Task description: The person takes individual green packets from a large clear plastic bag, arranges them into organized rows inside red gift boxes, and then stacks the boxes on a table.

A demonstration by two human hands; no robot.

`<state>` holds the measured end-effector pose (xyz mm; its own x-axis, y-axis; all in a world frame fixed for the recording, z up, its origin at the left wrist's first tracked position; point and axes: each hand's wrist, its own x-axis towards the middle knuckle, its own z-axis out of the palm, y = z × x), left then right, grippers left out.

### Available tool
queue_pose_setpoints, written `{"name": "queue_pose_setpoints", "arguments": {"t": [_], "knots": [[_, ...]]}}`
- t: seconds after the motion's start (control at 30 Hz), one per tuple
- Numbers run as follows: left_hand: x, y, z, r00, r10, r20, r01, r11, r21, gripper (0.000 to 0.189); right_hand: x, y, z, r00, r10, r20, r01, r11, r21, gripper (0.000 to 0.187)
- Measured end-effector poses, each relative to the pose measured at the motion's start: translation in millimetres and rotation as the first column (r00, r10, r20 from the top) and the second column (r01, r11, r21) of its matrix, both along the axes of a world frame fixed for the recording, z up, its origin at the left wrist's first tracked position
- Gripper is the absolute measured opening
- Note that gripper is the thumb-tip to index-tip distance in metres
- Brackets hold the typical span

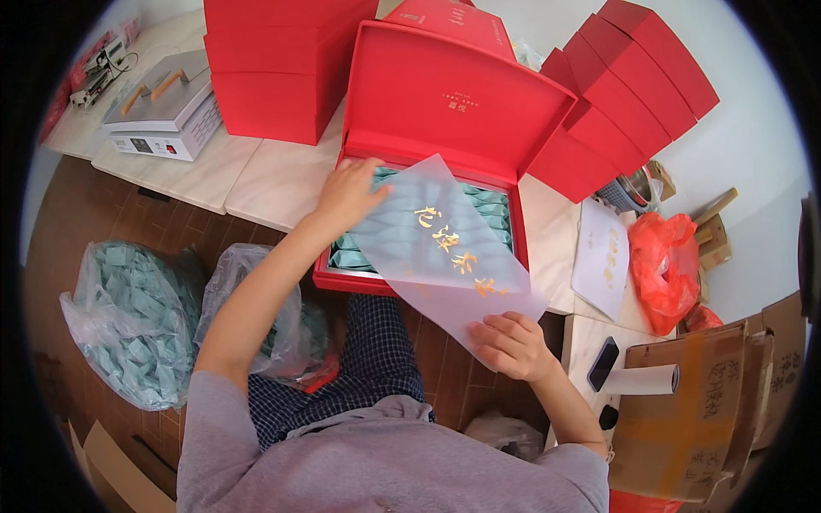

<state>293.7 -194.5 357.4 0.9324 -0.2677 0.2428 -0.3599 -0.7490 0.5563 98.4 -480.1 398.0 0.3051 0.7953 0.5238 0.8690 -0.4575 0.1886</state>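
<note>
A red gift box [420,285] stands open before me with its lid [442,109] raised away from me. Rows of pale green wrapped packets [490,208] fill it. Above them a translucent sheet with gold lettering [410,224] lies askew, one corner pointing at the lid and the opposite end reaching past the box's near right edge. That near end is pinched between the thumb and fingers of my right hand [510,346]. My left hand [353,192] is over the box's left rim, fingers apart, beside the sheet's left edge; whether it touches the sheet I cannot tell.
Stacked red boxes rise at back left [269,70] and back right [628,96]. A sealing machine [163,109] sits far left. More sheets [600,263], a red plastic bag [664,269], a phone [603,364] and a carton [680,410] are rightward. Bags of green packets [138,333] stand on the floor.
</note>
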Motion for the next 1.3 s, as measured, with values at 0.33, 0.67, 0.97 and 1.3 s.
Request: {"name": "queue_pose_setpoints", "arguments": {"t": [0.33, 0.67, 0.97, 1.3], "knots": [[31, -40, -13, 0.999, -0.002, 0.045, 0.006, 0.997, -0.079, 0.042, -21, -24, -1, 0.934, -0.341, -0.109, 0.344, 0.939, 0.002, 0.024], [-1, 25, -10, 0.981, 0.194, 0.021, -0.194, 0.981, -0.014, 0.044, 50, -59, -15, 0.805, -0.586, -0.089, 0.593, 0.8, 0.095, 0.022], [-16, 24, -15, 0.951, 0.211, 0.226, -0.25, 0.956, 0.157, 0.048, 47, -57, -28, 0.789, -0.52, -0.328, 0.56, 0.828, 0.033, 0.017], [56, 42, 14, 0.937, 0.271, 0.219, -0.16, 0.894, -0.419, 0.063, 93, -61, -9, 0.684, -0.64, -0.352, 0.716, 0.681, 0.154, 0.022]]}}
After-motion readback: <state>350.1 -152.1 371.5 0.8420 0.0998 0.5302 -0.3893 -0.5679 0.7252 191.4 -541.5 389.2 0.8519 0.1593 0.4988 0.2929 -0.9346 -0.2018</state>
